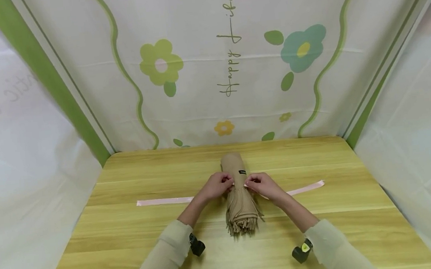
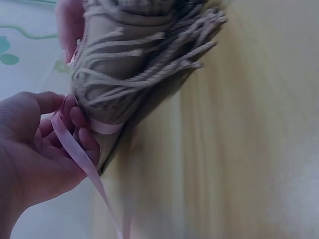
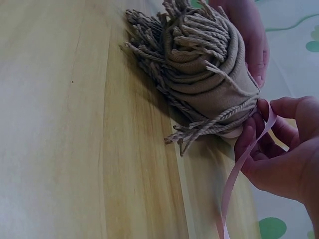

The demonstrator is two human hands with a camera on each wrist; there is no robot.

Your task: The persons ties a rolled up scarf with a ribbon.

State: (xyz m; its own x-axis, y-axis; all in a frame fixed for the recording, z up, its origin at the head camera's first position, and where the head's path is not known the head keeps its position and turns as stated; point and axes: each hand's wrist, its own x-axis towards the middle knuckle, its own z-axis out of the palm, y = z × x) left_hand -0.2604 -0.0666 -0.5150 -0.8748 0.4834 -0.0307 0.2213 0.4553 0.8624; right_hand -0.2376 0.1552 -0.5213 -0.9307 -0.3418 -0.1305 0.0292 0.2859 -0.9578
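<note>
While both hands (image 1: 240, 186) pinch pink ribbon (image 1: 308, 187), rolled scarf (image 1: 237, 193) lies lengthwise, fringe toward person

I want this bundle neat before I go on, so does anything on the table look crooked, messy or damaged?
Nothing stands out. The rolled tan scarf lies straight on the wooden table, fringe toward the person. The pink ribbon runs flat and level beneath it. The left hand and right hand each pinch a ribbon end at the roll.
</note>
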